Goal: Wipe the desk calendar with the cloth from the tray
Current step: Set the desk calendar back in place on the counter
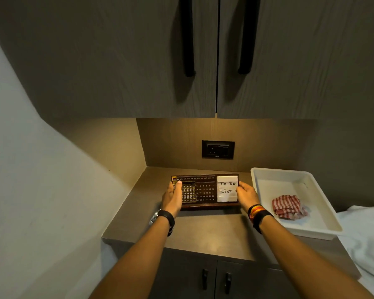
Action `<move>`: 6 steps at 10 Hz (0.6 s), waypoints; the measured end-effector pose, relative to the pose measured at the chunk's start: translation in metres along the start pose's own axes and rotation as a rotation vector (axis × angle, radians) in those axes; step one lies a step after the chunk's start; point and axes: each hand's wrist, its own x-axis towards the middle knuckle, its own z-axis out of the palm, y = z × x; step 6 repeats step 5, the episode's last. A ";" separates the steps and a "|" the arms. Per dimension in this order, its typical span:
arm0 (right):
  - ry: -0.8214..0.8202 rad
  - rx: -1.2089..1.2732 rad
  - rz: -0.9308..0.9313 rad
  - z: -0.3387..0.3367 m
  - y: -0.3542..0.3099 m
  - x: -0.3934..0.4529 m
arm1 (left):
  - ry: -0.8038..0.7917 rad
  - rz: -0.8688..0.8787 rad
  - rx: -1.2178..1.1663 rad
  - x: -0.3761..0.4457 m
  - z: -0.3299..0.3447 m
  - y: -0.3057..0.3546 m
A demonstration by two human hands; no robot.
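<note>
My left hand (174,194) and right hand (246,194) grip the two ends of the desk calendar (204,192), fingers (178,185) curled round its edges — it stands tilted on the bench (203,229), "To Do List" note (227,188) on its right part. Cloth (288,207), red-white striped, lies bunched in the white tray (266,174) just right of the calendar — untouched. Wall socket (218,149) behind.

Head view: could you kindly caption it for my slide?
Both hands grip the desk calendar; cloth lies in tray.
</note>
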 end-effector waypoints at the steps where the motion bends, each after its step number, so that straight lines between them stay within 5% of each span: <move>1: 0.041 -0.018 0.026 0.008 0.000 -0.004 | -0.024 -0.010 0.014 0.013 -0.001 -0.004; 6: 0.169 -0.075 0.078 0.025 -0.002 -0.028 | -0.052 0.120 0.204 0.019 -0.010 -0.013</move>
